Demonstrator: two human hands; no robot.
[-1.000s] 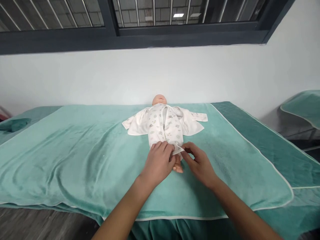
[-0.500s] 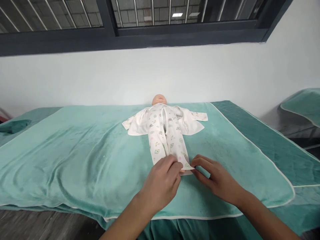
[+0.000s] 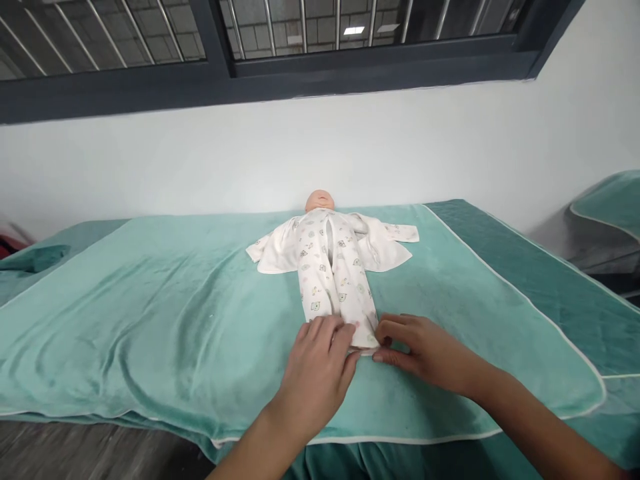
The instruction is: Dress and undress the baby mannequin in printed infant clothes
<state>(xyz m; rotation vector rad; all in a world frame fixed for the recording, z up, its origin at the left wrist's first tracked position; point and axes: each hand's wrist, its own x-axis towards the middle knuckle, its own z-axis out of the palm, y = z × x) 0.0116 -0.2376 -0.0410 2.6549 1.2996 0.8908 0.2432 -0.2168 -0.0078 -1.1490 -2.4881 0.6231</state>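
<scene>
Doll (image 3: pixel 320 200): one, head toward the wall (image 3: pixel 450 147), body hidden by clothes, laid lengthwise, presumably for reach from the near side.
Top (image 3: pixel 277 250): white, sleeves spread outward, apparently so they lie flat.
Trousers (image 3: pixel 345 287): white, printed, on the blanket (image 3: pixel 240 333), central between the sleeves, legs running to the near hem (image 3: pixel 367 347).
Left hand (image 3: pixel 313 377): fingers close together over the hem, thumb apart, seemingly to steady the cloth; whether they grip, cannot tell.
Right hand (image 3: pixel 425 350): index and thumb bent at the hem's right corner, gap behind the tips, probably to hold the edge straight; whether cloth is clamped, cannot tell.
Blanket: pale green, spread wide, likely as padding.
</scene>
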